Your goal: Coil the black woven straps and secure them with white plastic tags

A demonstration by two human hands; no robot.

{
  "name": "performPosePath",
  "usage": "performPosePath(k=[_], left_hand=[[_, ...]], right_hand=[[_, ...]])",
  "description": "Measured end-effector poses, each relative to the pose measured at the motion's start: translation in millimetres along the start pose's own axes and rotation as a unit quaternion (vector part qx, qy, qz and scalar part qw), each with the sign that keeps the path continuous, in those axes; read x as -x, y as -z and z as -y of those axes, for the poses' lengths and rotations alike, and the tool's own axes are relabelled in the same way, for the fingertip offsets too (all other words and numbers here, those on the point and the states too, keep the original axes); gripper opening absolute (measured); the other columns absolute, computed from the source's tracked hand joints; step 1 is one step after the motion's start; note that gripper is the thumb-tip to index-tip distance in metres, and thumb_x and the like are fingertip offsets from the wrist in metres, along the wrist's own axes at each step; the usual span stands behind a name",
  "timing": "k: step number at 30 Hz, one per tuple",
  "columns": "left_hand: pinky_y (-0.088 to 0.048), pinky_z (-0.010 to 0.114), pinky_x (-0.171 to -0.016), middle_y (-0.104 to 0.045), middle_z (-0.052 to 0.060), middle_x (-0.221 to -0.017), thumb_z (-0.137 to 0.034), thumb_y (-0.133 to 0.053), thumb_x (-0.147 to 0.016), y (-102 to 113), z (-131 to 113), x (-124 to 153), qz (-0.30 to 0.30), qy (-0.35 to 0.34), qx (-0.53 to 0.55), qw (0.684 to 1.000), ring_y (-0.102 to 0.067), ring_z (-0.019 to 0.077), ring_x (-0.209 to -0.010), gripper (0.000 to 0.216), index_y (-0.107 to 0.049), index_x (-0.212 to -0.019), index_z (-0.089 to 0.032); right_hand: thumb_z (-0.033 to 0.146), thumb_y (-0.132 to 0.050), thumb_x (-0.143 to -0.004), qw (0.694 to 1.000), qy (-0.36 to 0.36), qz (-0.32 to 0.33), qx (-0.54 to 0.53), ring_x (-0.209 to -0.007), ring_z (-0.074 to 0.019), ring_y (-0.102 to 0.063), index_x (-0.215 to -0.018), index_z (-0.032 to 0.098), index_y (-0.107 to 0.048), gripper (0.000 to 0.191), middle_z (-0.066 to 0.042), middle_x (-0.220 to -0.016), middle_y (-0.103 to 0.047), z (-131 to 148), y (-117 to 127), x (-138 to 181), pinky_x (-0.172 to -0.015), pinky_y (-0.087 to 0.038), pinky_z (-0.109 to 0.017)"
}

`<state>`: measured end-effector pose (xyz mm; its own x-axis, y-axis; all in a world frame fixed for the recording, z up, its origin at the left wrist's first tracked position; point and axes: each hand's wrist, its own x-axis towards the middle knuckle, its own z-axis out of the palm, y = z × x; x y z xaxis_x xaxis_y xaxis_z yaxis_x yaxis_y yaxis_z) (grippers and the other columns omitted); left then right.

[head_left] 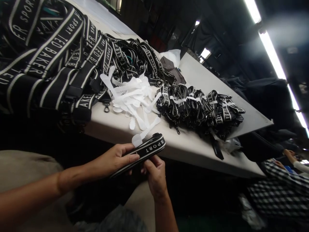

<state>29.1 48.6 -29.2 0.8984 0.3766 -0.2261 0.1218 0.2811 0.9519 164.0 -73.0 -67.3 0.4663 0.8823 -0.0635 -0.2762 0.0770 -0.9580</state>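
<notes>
My left hand [120, 158] grips a folded black webbing strap [152, 146] with white edge lines and the word SPORT, thumb on top. A white toothed tie [146, 130] with a rounded tab stands up behind the strap, its tab end close to my left fingers. Under the strap's right part, my right hand [155, 174] has its fingers curled and pinched close to the lower edge; what they hold is hidden. Beyond them, a heap of loose white toothed ties [132, 95] lies on the table [116, 129].
A large pile of loose lettered straps [53, 54] covers the table's left side. Strap bundles bound with white ties [198, 106] lie in a row at right. A person in a checked shirt [282, 187] is at the far right. Grey cloth [172, 69] lies behind.
</notes>
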Motion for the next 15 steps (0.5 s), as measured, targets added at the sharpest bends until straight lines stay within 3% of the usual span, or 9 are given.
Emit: performPosePath(k=[7,11,15], left_hand=[[-0.054,0.024,-0.055,-0.071,0.006,-0.09,-0.046,-0.063,-0.087,2.8,5.8,-1.2,0.005,-0.03,-0.089,0.996,-0.064,0.0185,-0.067,0.039,-0.064,-0.109,-0.014],[-0.056,0.024,-0.064,-0.071,0.005,-0.095,-0.044,-0.064,-0.087,3.8,10.5,-3.6,0.015,-0.051,-0.105,0.993,-0.067,0.0221,-0.081,0.04,-0.065,-0.117,-0.017],[-0.055,0.024,-0.074,-0.072,0.004,-0.097,-0.045,-0.061,-0.089,8.1,17.3,-9.2,0.011,-0.077,-0.12,0.99,-0.066,0.0222,-0.088,0.036,-0.069,-0.113,-0.019]], right_hand=[[0.038,-0.076,-0.071,0.987,-0.023,0.014,-0.158,-0.054,-0.0093,-0.047,-0.08,0.014,-0.068,0.027,-0.001,-0.065,-0.057,-11.2,-3.2,6.0,-0.051,-0.036,-0.021],[0.036,-0.083,-0.07,0.984,-0.051,-0.057,-0.161,-0.051,-0.0065,-0.044,-0.082,0.015,-0.07,0.027,0.0,-0.066,-0.058,-23.5,-6.0,8.2,-0.048,-0.033,-0.018],[0.038,-0.081,-0.074,0.981,-0.026,-0.095,-0.168,-0.053,-0.0059,-0.042,-0.086,0.016,-0.072,0.026,0.001,-0.066,-0.056,-34.7,-13.5,9.8,-0.049,-0.031,-0.018]])
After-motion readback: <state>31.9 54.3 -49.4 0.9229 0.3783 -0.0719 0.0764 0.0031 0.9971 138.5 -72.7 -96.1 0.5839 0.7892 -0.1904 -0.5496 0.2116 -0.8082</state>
